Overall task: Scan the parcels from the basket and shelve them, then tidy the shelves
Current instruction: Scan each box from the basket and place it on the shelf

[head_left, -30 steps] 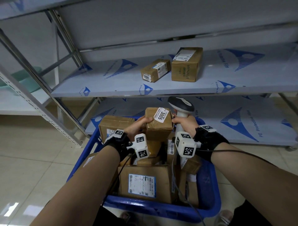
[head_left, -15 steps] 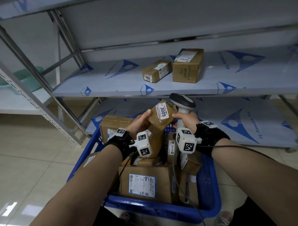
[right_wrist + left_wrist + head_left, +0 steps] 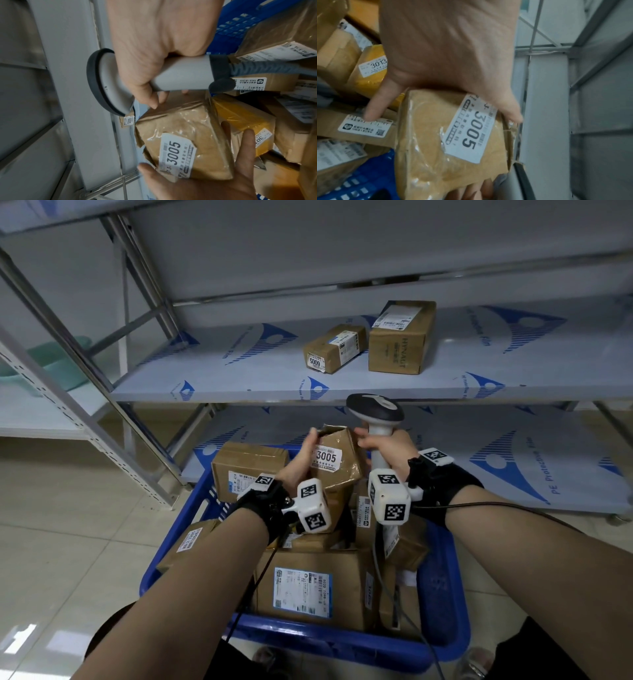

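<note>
1. The basket and shelves are seen from above by the head view, facing forward and down.
2. The parcel is viewed closely from the left wrist.
3. The same parcel is shared by the right-wrist view.

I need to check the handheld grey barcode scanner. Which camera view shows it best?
The right wrist view: the grey barcode scanner fills it, handle in the right hand. The head view shows it smaller; the left wrist view, only a sliver.
</note>
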`<state>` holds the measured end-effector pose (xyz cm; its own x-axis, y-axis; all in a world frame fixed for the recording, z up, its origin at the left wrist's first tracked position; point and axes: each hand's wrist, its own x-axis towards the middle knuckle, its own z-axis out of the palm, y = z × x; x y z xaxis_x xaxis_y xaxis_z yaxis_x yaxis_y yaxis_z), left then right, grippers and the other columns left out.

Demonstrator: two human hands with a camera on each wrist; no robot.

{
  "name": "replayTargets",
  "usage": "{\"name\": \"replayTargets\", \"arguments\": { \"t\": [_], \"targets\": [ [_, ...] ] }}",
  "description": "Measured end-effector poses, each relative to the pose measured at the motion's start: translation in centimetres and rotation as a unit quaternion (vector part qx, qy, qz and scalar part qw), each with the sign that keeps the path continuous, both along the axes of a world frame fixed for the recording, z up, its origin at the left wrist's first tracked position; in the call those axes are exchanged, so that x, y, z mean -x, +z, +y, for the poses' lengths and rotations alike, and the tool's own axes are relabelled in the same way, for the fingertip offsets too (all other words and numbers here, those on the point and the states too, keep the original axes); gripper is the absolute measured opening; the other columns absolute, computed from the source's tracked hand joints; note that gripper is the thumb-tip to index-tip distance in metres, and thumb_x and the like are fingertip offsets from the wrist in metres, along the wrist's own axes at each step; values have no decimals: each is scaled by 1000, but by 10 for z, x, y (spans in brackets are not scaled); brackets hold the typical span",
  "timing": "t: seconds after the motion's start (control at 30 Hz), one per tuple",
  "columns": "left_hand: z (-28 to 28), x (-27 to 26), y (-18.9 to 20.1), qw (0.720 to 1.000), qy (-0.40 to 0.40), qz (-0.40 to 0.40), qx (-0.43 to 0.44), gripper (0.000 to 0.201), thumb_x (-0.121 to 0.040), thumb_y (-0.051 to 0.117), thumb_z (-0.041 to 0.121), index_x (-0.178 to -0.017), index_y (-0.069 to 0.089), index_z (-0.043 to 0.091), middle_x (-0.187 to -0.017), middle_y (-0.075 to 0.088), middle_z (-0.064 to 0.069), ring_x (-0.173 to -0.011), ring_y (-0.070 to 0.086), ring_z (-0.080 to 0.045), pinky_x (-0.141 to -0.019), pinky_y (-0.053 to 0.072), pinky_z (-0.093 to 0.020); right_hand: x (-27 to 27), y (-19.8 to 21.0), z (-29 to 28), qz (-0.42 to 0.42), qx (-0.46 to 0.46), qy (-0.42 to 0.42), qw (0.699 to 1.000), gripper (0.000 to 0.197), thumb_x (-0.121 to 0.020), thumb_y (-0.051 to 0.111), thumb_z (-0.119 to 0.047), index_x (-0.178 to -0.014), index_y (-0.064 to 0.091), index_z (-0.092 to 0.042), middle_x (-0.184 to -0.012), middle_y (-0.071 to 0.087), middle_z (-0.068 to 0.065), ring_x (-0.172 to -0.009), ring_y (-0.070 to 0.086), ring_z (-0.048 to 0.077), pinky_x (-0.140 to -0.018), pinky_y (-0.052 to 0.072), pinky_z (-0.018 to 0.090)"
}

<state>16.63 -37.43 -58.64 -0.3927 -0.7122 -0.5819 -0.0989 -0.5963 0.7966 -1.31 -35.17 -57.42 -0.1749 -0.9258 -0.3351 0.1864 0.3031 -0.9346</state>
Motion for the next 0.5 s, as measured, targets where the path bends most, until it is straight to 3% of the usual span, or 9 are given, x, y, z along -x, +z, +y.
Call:
{"name": "replayTargets", "arguments": {
  "t": [0.1,0.2,0.27,0.37,0.43,0.47,0.5],
  "targets": [
    [-6,-2,-4,993,94,58,-39,77,-91,18,71,-95,63,9,-85,69,-18,-83,60,-33,-77,48,-40,3,-4,-1,-5,6,13,1000,25,-82,68,1,-101,68,-15,-113,71,2,-111,63,19,-107,42,47],
    [-10,-6,-1,990,118,45,-66,60,-94,28,60,-85,60,11,-84,65,-17,-80,57,-32,-77,46,-39,4,-6,-1,-5,0,22,1000,25,-80,70,0,-97,69,-18,-108,73,0,-109,65,18,-106,43,47],
    [-11,-10,0,990,101,51,-83,44,-89,42,53,-94,59,12,-94,63,-16,-90,56,-33,-91,44,-44,3,-7,-2,-8,-10,10,1000,26,-79,71,0,-101,71,-15,-108,73,3,-107,65,21,-102,46,48],
    [-9,-15,0,991,80,42,-104,37,-83,55,43,-94,58,7,-92,64,-16,-102,53,-32,-111,31,-46,0,-8,-3,28,-36,-10,999,44,-75,76,-7,-117,64,-4,-109,70,13,-101,66,27,-95,51,47],
    [-8,-18,-5,989,87,50,-106,36,-82,60,39,-96,58,7,-91,67,-16,-104,54,-31,-113,30,-45,-2,-10,-2,35,-43,-9,998,48,-74,78,-9,-118,61,-4,-110,69,15,-99,66,28,-93,52,47],
    [-16,-21,-12,974,125,103,-159,37,-80,67,35,-104,56,9,-97,67,-16,-106,56,-31,-110,35,-49,-3,-9,0,34,-43,-7,998,47,-74,78,-9,-118,61,-4,-109,69,14,-99,66,28,-93,53,47],
    [-24,-22,-21,975,112,132,-140,45,-77,73,31,-111,53,12,-108,64,-16,-106,59,-30,-104,41,-53,-3,-11,1,29,-40,-6,999,43,-75,77,-9,-116,62,-5,-107,69,14,-98,67,27,-93,53,47]
  ]
}}
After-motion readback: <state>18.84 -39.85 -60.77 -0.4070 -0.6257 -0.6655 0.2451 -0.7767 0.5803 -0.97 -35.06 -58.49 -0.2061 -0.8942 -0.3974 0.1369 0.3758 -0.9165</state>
